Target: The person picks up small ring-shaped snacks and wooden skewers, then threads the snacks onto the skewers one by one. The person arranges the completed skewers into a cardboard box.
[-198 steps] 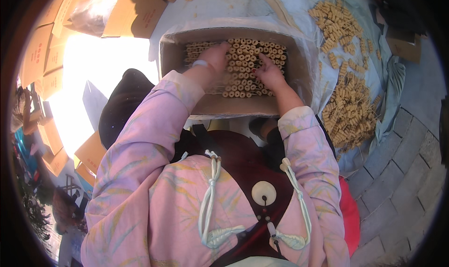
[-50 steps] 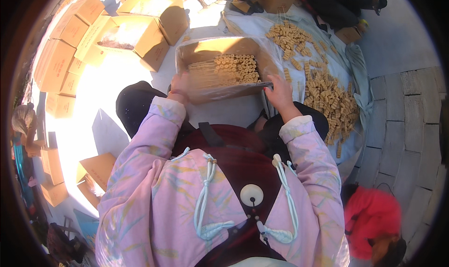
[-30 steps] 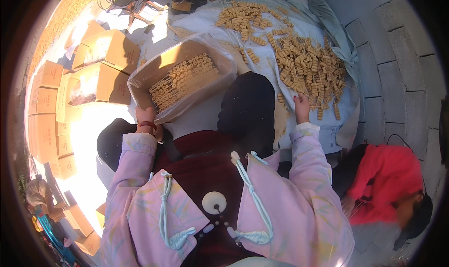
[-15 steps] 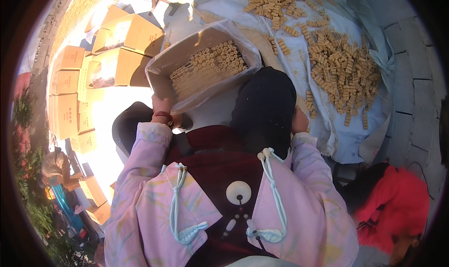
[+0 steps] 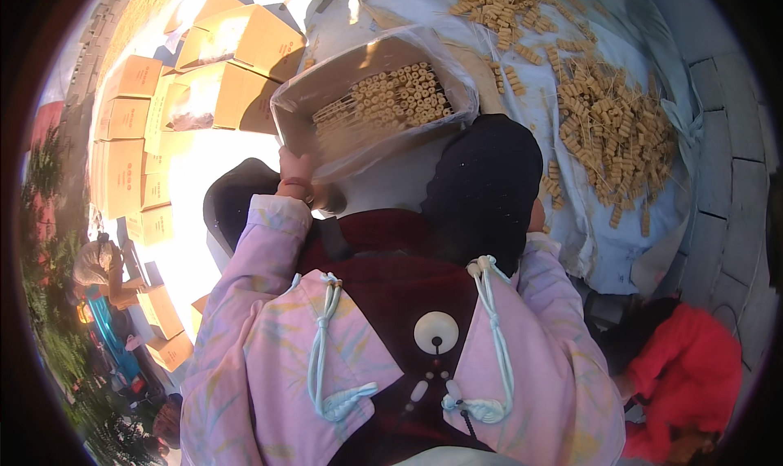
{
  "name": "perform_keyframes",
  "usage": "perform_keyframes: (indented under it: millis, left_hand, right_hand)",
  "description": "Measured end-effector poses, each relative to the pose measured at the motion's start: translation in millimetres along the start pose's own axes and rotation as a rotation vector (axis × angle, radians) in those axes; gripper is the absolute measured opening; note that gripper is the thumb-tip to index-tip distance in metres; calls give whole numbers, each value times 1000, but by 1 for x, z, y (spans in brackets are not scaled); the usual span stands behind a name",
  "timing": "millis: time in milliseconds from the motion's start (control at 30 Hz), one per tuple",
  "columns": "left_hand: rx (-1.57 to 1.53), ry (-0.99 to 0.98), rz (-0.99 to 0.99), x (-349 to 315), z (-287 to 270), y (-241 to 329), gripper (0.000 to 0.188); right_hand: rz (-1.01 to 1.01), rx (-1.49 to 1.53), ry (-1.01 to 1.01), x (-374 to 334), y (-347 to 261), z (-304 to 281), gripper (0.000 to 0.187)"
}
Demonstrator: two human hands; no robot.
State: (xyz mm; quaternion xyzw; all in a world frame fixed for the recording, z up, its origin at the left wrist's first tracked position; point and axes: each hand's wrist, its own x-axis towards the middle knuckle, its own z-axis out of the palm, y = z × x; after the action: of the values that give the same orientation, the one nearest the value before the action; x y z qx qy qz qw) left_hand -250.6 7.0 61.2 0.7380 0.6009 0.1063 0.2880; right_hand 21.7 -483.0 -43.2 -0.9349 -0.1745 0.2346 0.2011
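Observation:
A cardboard box lined with clear plastic stands in front of me, tilted toward me. Inside, tan ridged rolls on thin sticks are packed side by side, their round ends facing the far right. My left hand, with a bracelet at the wrist, grips the box at its near left corner; some fingers are hidden. Beside my right knee is my right hand, mostly covered by the dark trouser leg, so its fingers do not show. Nearest to it are a few skewered rolls on the pale sheet.
A large heap of skewered rolls lies on the pale sheet at right, with another pile beyond it. Cardboard boxes, some open, stand at left. A person in red is at the lower right, another person at far left.
The view has shifted, so the box and heaps sit farther right. My left hand stays at the box corner. My right hand is now more hidden behind my knee.

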Motion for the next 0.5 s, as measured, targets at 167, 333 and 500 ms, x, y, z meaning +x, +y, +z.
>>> perform_keyframes:
  millis: [167, 333, 500]
  left_hand:
    - [-56, -12, 64, 6, 6, -15, 50]
    - [-132, -5, 41, 9, 11, -21, 46]
    - [-84, -12, -37, -2, 2, 3, 56]
  right_hand:
    - [-158, 73, 132, -11, -13, -10, 38]
    - [-119, 69, 109, -29, -22, -24, 40]
    - [-16, 35, 129, -61, -1, -44, 40]
